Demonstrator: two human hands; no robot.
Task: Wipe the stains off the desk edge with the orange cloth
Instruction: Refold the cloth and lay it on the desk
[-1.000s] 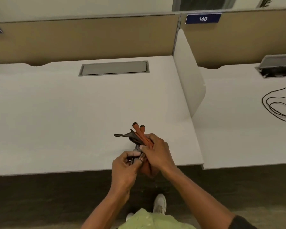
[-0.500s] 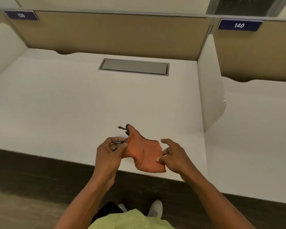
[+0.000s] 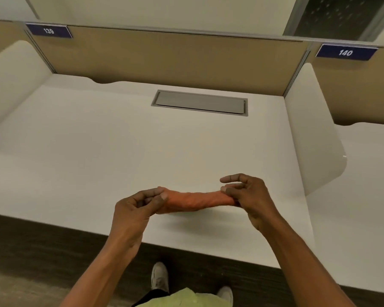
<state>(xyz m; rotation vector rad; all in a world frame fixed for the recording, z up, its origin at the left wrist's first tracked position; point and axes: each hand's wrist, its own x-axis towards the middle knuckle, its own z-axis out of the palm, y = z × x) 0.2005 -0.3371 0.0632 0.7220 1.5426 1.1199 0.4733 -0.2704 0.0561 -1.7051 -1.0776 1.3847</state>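
Low in the frame's centre, the left hand (image 3: 135,209) and right hand (image 3: 251,196) each pinch an end of the soft orange cloth (image 3: 197,199), stretched flat above the white laminate desk (image 3: 98,151) (likely readying it for the near edge).

Both hands are hovering over bare white desk (image 3: 120,151), the orange cloth (image 3: 195,199) stretching between the left fingers (image 3: 157,196) and right fingers (image 3: 231,191) and filling that gap. Ahead of the fingertips open surface is running to a flush grey hatch (image 3: 200,103), then the tan back panel (image 3: 164,60) is blocking. Beyond the right fingers a white divider (image 3: 315,140) is walling things off; another divider (image 3: 9,85) is standing well left of the left fingers. Behind the knuckles, the desk edge (image 3: 208,254) is lying clear.
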